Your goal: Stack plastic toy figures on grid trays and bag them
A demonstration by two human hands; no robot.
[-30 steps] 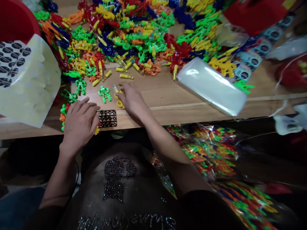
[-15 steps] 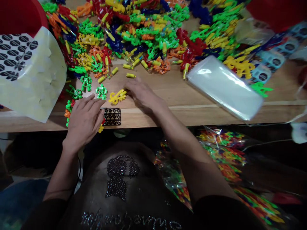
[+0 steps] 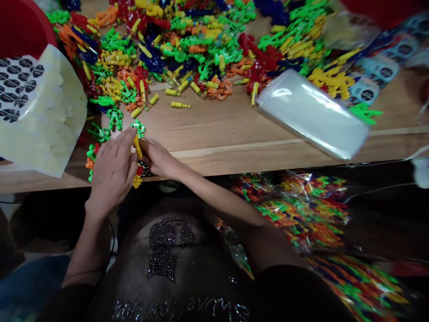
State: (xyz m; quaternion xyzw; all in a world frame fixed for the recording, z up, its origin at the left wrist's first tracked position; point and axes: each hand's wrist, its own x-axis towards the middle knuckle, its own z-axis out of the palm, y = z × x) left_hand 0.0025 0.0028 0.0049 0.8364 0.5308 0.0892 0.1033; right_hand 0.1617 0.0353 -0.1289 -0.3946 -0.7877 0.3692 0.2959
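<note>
My left hand (image 3: 112, 170) rests near the table's front edge on a small heap of coloured plastic pieces (image 3: 91, 154), its fingers curled against a yellow plastic piece (image 3: 137, 144). My right hand (image 3: 159, 158) meets it from the right and pinches the same yellow piece, covering the black grid plate (image 3: 145, 169) beneath. A green plastic figure (image 3: 139, 128) lies just above my fingertips. Two more green figures (image 3: 115, 117) lie to the left of it.
A large pile of coloured plastic toy parts (image 3: 187, 44) fills the back of the wooden table (image 3: 228, 129). A stack of clear bags (image 3: 310, 114) lies right. A sticker sheet (image 3: 36, 107) and red tub (image 3: 16, 27) sit left. Bagged toys (image 3: 301, 210) lie under the table.
My right hand slid left along the table with the yellow piece and joined my left hand over the black grid plate. My left hand barely moved.
</note>
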